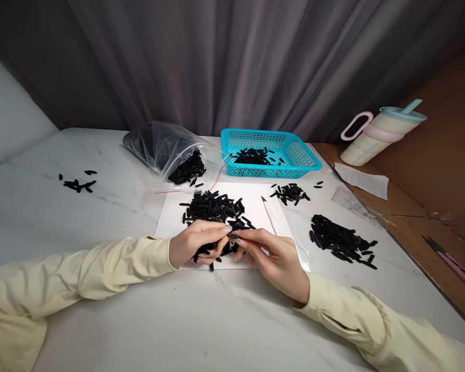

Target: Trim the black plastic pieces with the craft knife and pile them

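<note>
Thin black pieces lie in a large pile on a white sheet in the middle of the table. Over the near edge of this pile, my left hand is closed, with several black pieces under its palm and a small black piece at its thumb tip. My right hand comes from the right and pinches the same small piece between thumb and forefinger. The two hands' fingertips nearly meet there. A pointed tool with a pale handle lies on the sheet just beyond my right hand.
Behind the sheet are an open clear bag of black pieces and a blue basket holding more. Other piles lie at the right, near the basket and far left. A tumbler and paper stand back right.
</note>
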Tool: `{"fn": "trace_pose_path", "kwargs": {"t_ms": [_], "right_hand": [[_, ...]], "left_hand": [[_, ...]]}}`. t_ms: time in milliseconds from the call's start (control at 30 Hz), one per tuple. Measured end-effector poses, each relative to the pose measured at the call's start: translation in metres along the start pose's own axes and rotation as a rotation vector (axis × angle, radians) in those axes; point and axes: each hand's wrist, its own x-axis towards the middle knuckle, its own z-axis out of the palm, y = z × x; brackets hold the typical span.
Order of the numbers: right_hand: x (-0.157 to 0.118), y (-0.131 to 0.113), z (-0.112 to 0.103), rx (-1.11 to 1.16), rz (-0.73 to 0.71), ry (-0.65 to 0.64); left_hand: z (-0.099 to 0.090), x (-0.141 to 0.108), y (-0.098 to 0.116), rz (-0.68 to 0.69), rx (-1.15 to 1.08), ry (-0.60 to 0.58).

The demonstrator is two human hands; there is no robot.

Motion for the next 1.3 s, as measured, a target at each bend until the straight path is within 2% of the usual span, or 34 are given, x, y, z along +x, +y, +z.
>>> {"fn": "trace_pose_path", "kwargs": {"t_ms": [233, 500, 667, 967, 1300], "right_hand": [[0.0001, -0.0014, -0.0006, -0.017, 0.012, 0.022], [0.0016, -0.0004, 0.0007, 0.085, 0.126, -0.011], [0.0034, -0.002, -0.0002, 0.015, 0.114, 0.012], [0.0049, -0.0048, -0.0033, -0.075, 0.098, -0.087], [0.0032, -0.0038, -0.0036, -0.057, 0.083, -0.06]], "left_hand": [[0.0001, -0.0003, 0.0009, -0.023, -0.008, 0.019], [0.0006, 0.0012, 0.0021, -0.024, -0.009, 0.027], [0.0005, -0.0002, 0.0019, -0.011, 0.018, 0.023], [0.0004, -0.0009, 0.0, 0.02, 0.087, 0.006], [0.0022, -0.0004, 0.0008, -0.002, 0.119, 0.044]]}}
